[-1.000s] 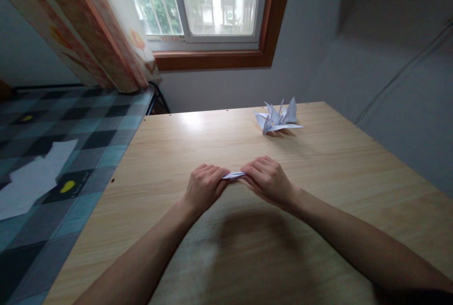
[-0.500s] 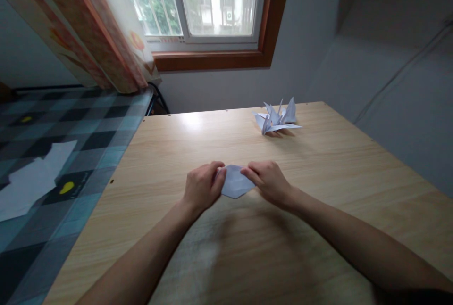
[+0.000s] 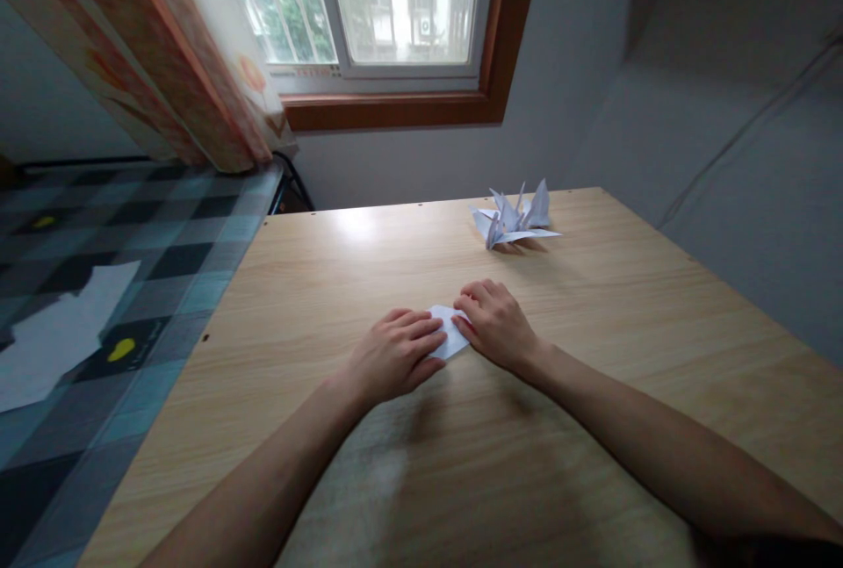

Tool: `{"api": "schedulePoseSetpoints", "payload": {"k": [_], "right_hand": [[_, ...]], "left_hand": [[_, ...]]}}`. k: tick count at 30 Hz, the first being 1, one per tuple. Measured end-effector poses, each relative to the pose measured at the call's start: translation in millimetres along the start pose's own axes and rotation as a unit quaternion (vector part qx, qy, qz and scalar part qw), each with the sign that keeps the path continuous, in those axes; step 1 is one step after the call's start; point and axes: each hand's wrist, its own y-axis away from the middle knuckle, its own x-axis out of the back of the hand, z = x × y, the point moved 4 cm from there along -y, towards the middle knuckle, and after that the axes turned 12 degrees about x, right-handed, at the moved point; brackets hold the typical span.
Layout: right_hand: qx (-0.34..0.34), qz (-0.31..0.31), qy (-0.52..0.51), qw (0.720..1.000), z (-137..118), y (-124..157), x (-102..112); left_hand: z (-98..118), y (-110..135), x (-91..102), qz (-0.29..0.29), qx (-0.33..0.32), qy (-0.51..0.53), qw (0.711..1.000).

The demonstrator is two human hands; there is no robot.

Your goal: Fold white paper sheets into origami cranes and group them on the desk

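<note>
A small folded piece of white paper [image 3: 451, 336] lies on the wooden table between my hands. My left hand [image 3: 400, 352] rests flat over its left part, fingers stretched out and pointing right, so that side is hidden. On the right, my right hand [image 3: 493, 322] pinches the paper's edge between thumb and curled fingers. Beyond my right hand, white folded paper cranes [image 3: 517, 219] stand close together on the table; they overlap, and I cannot tell exactly how many there are.
The light wooden table [image 3: 316, 287] spreads under both arms. To the left, a bed or surface with a checked cloth [image 3: 190, 274] holds torn white paper sheets [image 3: 62, 335]. A curtain [image 3: 151, 50] hangs beside the barred window [image 3: 401, 6]. A cable [image 3: 744, 133] runs along the right wall.
The folded paper has gone from being held up by both hands to lying on the table. My left hand has let go its pinch and flattened over it; the right still grips the edge.
</note>
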Motion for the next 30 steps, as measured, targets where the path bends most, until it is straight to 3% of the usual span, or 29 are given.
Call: {"api": "schedulePoseSetpoints", "payload": {"k": [4,8,14,17,24,27,30], "right_hand": [[0.124,-0.004,-0.097,0.988,-11,5,-3],[0.141,-0.006,-0.129,0.982,-10,10,-1],[0.187,-0.013,-0.060,0.980,-12,10,-1],[0.170,-0.007,-0.044,0.985,-14,9,-3],[0.010,0.004,-0.100,0.995,-6,3,-7],[0.010,0.002,-0.101,0.995,-6,2,-9],[0.054,0.006,-0.087,0.995,-9,2,-8]], "left_hand": [[-7,2,-3.3,0.005,0.020,-0.018,1.000],[-13,3,-1.6,0.017,0.021,-0.043,0.999],[-11,1,6.3,0.028,0.001,-0.047,0.999],[-12,0,6.3,0.038,0.024,-0.001,0.999],[-22,0,1.4,0.052,0.126,0.083,0.987],[-21,0,2.2,0.061,0.129,0.067,0.987],[-18,0,2.7,0.064,0.095,0.054,0.992]]}}
